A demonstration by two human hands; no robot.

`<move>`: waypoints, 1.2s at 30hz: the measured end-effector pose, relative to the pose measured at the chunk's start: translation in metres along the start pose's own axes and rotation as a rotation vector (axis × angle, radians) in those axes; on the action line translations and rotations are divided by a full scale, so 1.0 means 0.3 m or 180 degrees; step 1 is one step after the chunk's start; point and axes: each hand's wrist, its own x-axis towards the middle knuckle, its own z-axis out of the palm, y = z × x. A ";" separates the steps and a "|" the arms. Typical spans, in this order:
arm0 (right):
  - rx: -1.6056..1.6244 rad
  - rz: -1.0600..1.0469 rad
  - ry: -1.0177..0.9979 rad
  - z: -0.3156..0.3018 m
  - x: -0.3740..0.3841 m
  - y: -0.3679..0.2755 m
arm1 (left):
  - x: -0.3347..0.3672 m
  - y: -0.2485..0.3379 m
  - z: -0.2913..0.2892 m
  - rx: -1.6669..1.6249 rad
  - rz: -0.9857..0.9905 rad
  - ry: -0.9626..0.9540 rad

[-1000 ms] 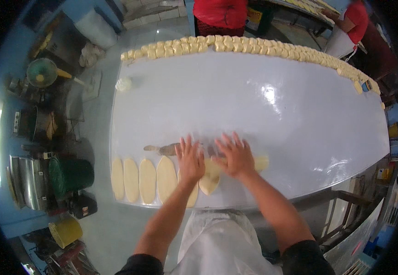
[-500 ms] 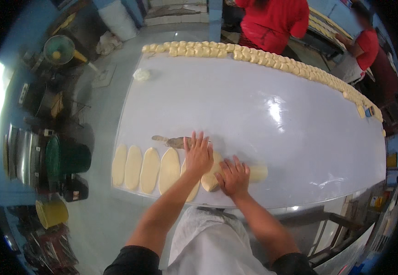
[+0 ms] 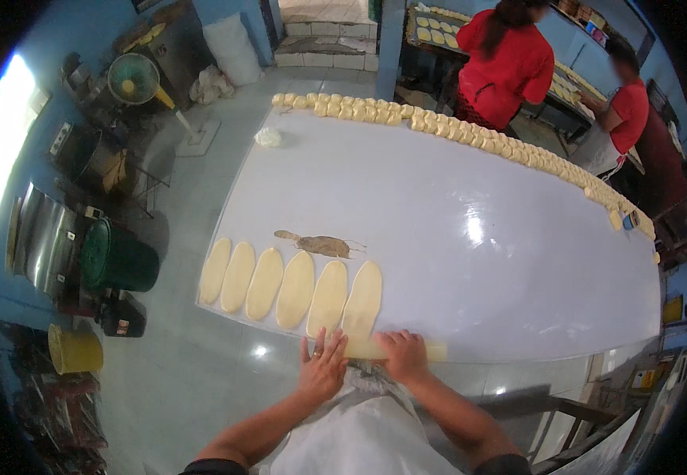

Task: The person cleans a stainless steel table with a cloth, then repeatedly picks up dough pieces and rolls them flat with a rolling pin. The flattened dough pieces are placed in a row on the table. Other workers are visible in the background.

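Observation:
At the table's near edge lies a pale yellow rolling pin (image 3: 366,349), its right end sticking out past my right hand. My left hand (image 3: 324,368) rests at the pin's left end with fingers stretched and apart. Curled over the pin is my right hand (image 3: 403,356). Just beyond the pin lies a long flat oval of dough (image 3: 362,299), the rightmost in a row. Beside it on the left is another flat dough oval (image 3: 328,299), its near tip by my left fingertips. Several similar dough ovals (image 3: 264,283) continue leftward.
A brown worn patch (image 3: 324,246) marks the white tabletop (image 3: 407,190). Piled dough pieces (image 3: 486,142) line the far edge, near a small white lump (image 3: 267,138). Two people in red (image 3: 506,67) stand beyond, by dough trays (image 3: 434,32). A fan (image 3: 134,79) and green bin (image 3: 118,255) stand left.
Both hands and the rolling pin have come toward me to the near edge. The rightmost dough, partly covered before, now shows as a long flat oval. The view has shifted.

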 end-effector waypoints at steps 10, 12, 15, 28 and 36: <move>0.0487 0.0945 -0.0576 -0.172 0.397 0.194 | 0.903 -0.099 -0.062 -0.0563 0.0202 0.1003; 0.0506 0.1297 -0.0424 -0.249 0.384 0.257 | 1.173 -0.086 -0.086 -0.1243 0.0117 0.0777; 0.0283 0.1570 0.0196 -0.238 0.280 0.401 | 1.590 -0.046 -0.065 -0.1365 0.0173 0.0919; 0.0380 0.2780 0.0845 -0.211 -0.006 0.527 | 2.368 0.104 0.007 -0.0965 0.0141 0.0553; 0.0023 0.2742 0.0871 -0.195 -0.019 0.528 | 1.504 0.047 -0.087 -0.2087 -0.0285 0.0180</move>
